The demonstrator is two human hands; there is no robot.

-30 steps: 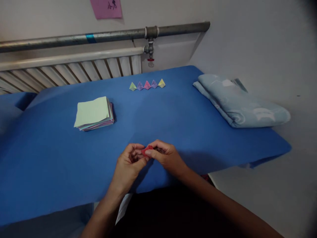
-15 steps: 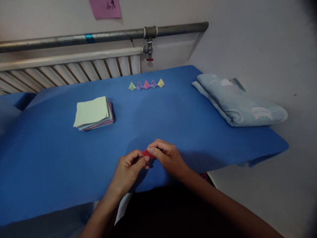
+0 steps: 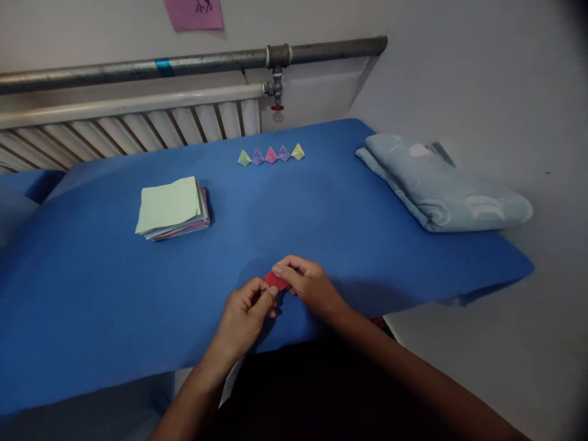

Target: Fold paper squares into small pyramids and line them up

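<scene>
A small folded piece of red paper (image 3: pixel 276 281) is held between both hands above the near part of the blue-covered table (image 3: pixel 220 257). My left hand (image 3: pixel 248 309) pinches its lower left side, thumb on top. At the upper right, my right hand (image 3: pixel 304 281) grips it between thumb and fingers. Parts of the paper are hidden under the fingertips. Farther back lies a row of several small folded paper pieces (image 3: pixel 271 155) in green, purple, pink and yellow. To the left is a stack of coloured paper sheets (image 3: pixel 168 205) with a pale green one on top.
A folded light blue cloth (image 3: pixel 441 184) with white patterns rests at the right by the wall. Behind the table run a metal pipe (image 3: pixel 211 63) with a red-handled valve (image 3: pixel 277 92) and a white radiator (image 3: pixel 184 125). A pink note (image 3: pixel 195 13) hangs on the wall.
More of the red paper now shows between the hands. Both hands have shifted only slightly, still gripping it. The whole view has moved a little.
</scene>
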